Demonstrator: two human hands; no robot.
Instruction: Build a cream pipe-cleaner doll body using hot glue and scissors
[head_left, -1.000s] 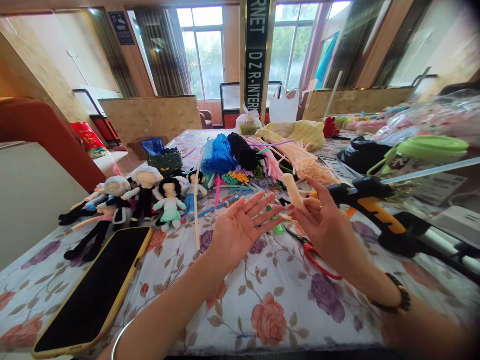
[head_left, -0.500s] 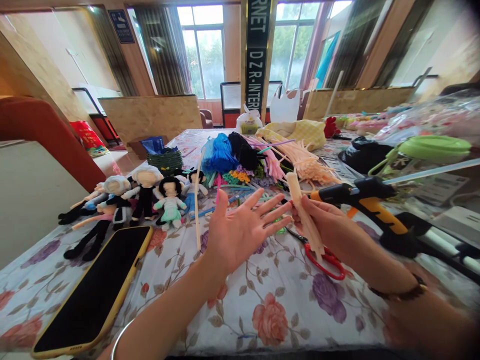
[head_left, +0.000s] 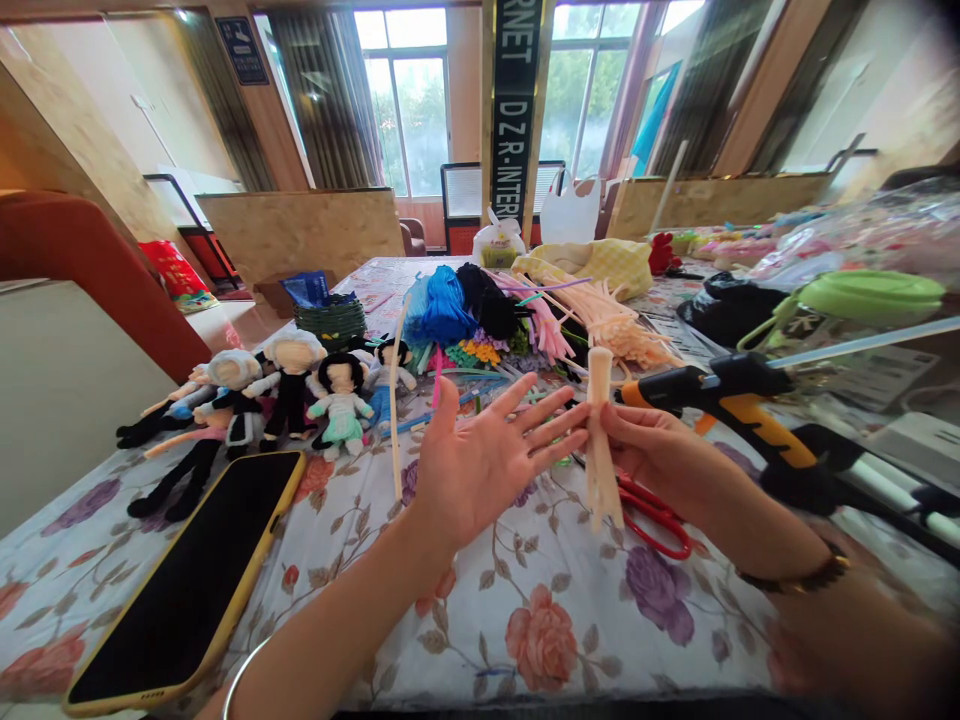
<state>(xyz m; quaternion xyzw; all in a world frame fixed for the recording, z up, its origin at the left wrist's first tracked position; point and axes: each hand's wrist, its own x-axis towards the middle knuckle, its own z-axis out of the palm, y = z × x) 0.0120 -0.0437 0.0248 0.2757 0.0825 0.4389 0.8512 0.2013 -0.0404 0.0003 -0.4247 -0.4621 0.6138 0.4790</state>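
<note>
My right hand (head_left: 645,440) pinches a cream bundle of fuzzy pipe cleaners (head_left: 599,440), held nearly upright with its splayed ends down. My left hand (head_left: 487,460) is open, palm up, fingers spread toward the bundle; its fingertips are close to it, and I cannot tell if they touch. Red-handled scissors (head_left: 664,540) lie below my right hand, their blades mostly hidden. A single cream pipe cleaner (head_left: 396,420) stands out left of my left thumb. Behind the hands are piled blue pipe cleaners (head_left: 444,305), black ones (head_left: 487,300) and peach ones (head_left: 622,325).
Several small dolls (head_left: 289,385) sit at the left, behind a phone in a yellow case (head_left: 195,580). A black and orange glue gun (head_left: 757,420) is at the right, near a green-lidded container (head_left: 866,298). A floral cloth (head_left: 420,650) covers the table.
My right hand has turned the cream bundle more upright, its lower ends swinging left. My left hand stays open and almost still.
</note>
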